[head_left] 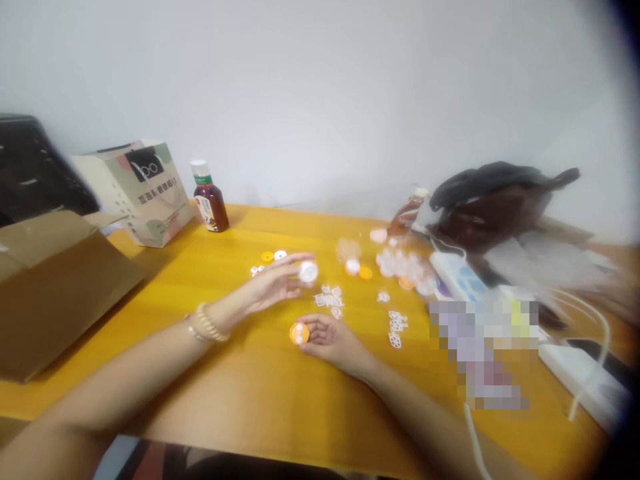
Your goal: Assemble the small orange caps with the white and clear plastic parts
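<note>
Raised over the middle of the table, my left hand [273, 285] pinches a round white disc [308, 271] at its fingertips. Lower and to the right, my right hand [336, 339] grips a round orange piece [299, 333] with white spots on its face. Small white cut-out pieces [327, 300] lie between and beyond the hands. More white cut-outs [397, 329] rest right of my right hand. Behind my left hand are a yellow disc [267, 257] and a white ring [280, 255]. Fine detail on the held pieces is blurred.
A cardboard box [60, 287], a paper bag [150, 193] and a dark red bottle [210, 200] stand at left. Clustered pale round pieces [400, 263], another bottle [407, 212], a power strip [460, 277], a black bag [495, 200] and white cables [600, 320] occupy the right.
</note>
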Demonstrator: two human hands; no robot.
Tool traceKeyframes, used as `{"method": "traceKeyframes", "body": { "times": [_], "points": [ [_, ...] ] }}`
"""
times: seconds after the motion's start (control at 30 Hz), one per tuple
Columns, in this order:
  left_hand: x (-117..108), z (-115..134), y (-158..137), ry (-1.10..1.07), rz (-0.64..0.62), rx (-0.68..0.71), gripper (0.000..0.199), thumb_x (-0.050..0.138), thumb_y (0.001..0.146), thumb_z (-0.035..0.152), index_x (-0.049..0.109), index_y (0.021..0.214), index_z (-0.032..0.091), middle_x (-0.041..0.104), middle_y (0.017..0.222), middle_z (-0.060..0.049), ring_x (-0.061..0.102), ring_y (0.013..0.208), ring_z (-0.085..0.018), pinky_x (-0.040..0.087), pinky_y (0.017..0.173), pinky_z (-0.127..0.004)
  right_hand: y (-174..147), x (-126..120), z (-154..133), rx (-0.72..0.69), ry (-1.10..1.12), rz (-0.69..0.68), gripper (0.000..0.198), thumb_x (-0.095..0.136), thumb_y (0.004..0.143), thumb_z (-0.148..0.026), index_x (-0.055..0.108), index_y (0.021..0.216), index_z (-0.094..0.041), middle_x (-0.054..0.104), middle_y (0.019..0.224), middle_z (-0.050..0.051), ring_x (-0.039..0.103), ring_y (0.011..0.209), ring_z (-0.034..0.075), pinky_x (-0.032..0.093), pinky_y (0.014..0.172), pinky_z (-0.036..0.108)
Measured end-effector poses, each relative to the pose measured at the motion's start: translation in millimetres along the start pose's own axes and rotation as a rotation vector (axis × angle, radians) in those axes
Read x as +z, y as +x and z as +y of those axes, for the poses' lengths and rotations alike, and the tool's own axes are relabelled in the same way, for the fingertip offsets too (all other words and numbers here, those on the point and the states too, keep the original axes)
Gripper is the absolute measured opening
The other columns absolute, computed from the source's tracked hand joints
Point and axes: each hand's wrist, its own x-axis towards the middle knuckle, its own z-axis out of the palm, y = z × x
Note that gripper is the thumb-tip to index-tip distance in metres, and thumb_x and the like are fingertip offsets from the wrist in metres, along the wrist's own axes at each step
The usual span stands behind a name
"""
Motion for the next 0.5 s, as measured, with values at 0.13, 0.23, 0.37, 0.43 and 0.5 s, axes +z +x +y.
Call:
{"method": "traceKeyframes", "body": {
  "times": [0.13,0.23,0.37,0.43,0.5],
  "points": [
    [-19.1,-6.3,-38.7,-0.135,0.101,-0.053,0.028,0.059,0.08,0.022,0.057,0.108,0.019,0.062,0.102,-0.007,0.064,0.081,-0.012,0.048,0.065,-0.018,2.0,-1.9,3.3,-0.021,-0.001,0.006,0.043,0.076,0.058,-0.027,0.059,0.096,-0.019,0.064,0.083,0.001,0.06,0.072,0.011,0.049,0.078,0.03],
    [-23.7,-14.8,-53.3,-0.137,0.141,-0.102,0.028,0.062,0.078,0.021,0.058,0.106,0.018,0.063,0.104,-0.008,0.064,0.085,-0.015,0.049,0.07,-0.019,2.6,-2.7,3.8,-0.029,-0.015,0.041,0.042,0.075,0.059,-0.028,0.059,0.097,-0.019,0.064,0.085,0.002,0.06,0.075,0.011,0.048,0.08,0.03],
    [-22.6,-23.8,-56.0,-0.097,0.183,-0.113,0.034,0.059,0.081,0.023,0.055,0.114,0.02,0.064,0.104,-0.008,0.065,0.082,-0.013,0.05,0.07,-0.019,2.6,-2.7,3.2,-0.059,-0.018,0.094,0.041,0.074,0.06,-0.03,0.058,0.097,-0.02,0.064,0.085,0.002,0.061,0.077,0.013,0.047,0.083,0.033],
    [-20.6,-26.9,-54.8,-0.098,0.174,-0.119,0.035,0.058,0.082,0.024,0.055,0.116,0.02,0.064,0.105,-0.009,0.065,0.081,-0.013,0.05,0.072,-0.021,2.6,-2.7,2.9,-0.064,-0.021,0.116,0.04,0.074,0.061,-0.031,0.059,0.097,-0.02,0.064,0.084,0.002,0.061,0.077,0.013,0.047,0.084,0.034],
    [-18.7,-28.9,-54.5,-0.097,0.145,-0.142,0.034,0.059,0.081,0.023,0.057,0.114,0.018,0.063,0.107,-0.01,0.064,0.083,-0.014,0.05,0.076,-0.023,2.7,-2.7,2.8,-0.064,-0.019,0.131,0.04,0.074,0.061,-0.03,0.059,0.096,-0.02,0.065,0.084,0.002,0.061,0.078,0.013,0.047,0.085,0.034]
  ]
}}
